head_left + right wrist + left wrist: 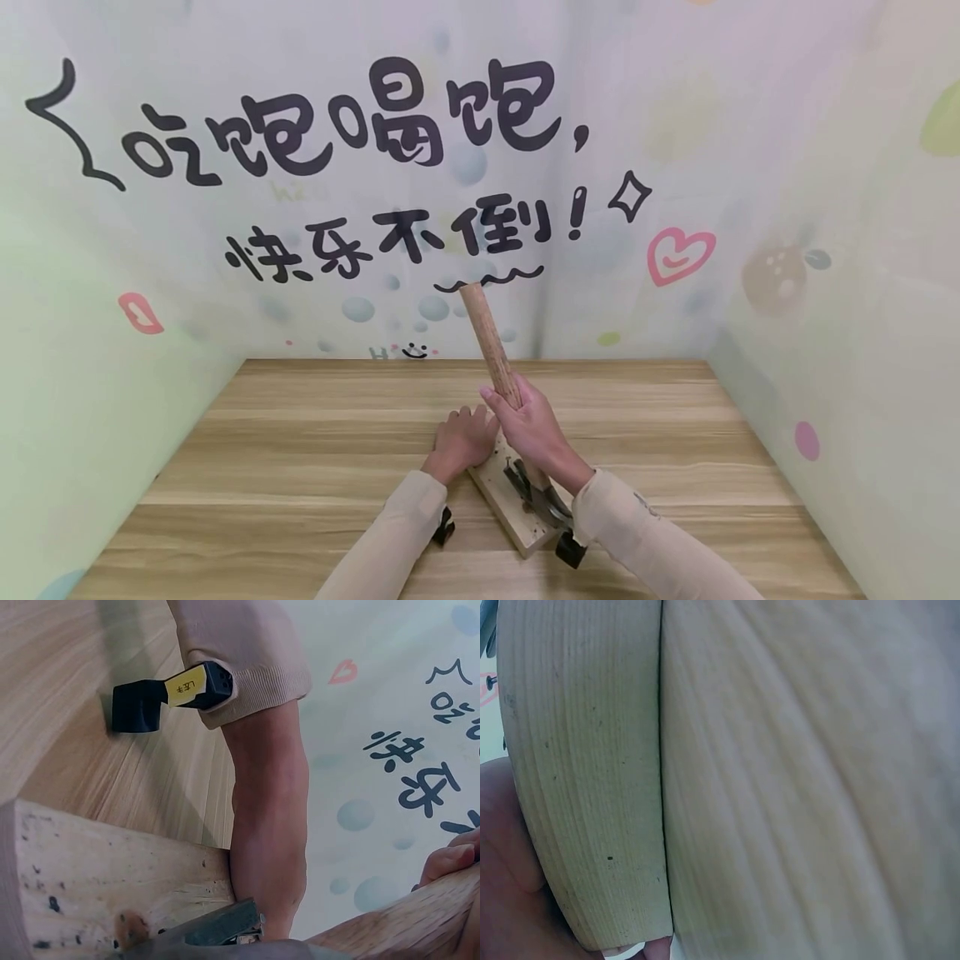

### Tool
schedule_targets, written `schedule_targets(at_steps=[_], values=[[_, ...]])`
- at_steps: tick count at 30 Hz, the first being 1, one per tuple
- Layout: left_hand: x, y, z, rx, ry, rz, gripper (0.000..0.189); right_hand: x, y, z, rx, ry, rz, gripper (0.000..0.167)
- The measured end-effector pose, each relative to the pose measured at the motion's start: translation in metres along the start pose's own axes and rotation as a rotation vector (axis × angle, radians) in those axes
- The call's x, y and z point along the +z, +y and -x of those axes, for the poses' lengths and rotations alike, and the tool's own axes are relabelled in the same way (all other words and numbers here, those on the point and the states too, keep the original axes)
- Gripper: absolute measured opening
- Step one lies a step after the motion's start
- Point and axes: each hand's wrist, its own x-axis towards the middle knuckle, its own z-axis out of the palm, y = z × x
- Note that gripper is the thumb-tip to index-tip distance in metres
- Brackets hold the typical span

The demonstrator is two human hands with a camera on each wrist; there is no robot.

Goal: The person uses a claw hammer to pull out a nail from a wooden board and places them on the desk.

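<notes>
Clearly the work was midway, as I judged it. Across the wooden table [300,467] lay a pale wood block [498,492], near the front edge and between my two sleeves, its top pocked with dark holes and marks in the right wrist view. My left hand [461,440] rested on the block's far end, steadying it; whether its fingers lay flat or curled over the edge I could not tell. My right hand [528,425] had its grip wrapped round the wooden handle [491,346] of a hammer, handle tilted up and away toward the wall, while the dark metal head [536,492] sat down on the block. Any nail under the head was hidden, so I could not say whether one had come out; the prying looked unfinished.
</notes>
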Motion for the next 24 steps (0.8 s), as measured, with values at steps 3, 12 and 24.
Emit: schedule_targets(at_steps=[3,12,24], values=[[0.0,0.0,0.0,0.001,-0.002,0.005,0.055,0.001,0.017,-0.006,-0.003,0.005,-0.022,0.023],[0.002,-0.001,-0.002,0.008,-0.006,0.01,0.057,-0.003,0.02,-0.001,-0.04,-0.009,-0.071,0.031],[0.004,-0.003,-0.003,0.027,0.02,-0.006,0.056,-0.009,0.017,0.011,-0.126,0.005,-0.132,0.02]])
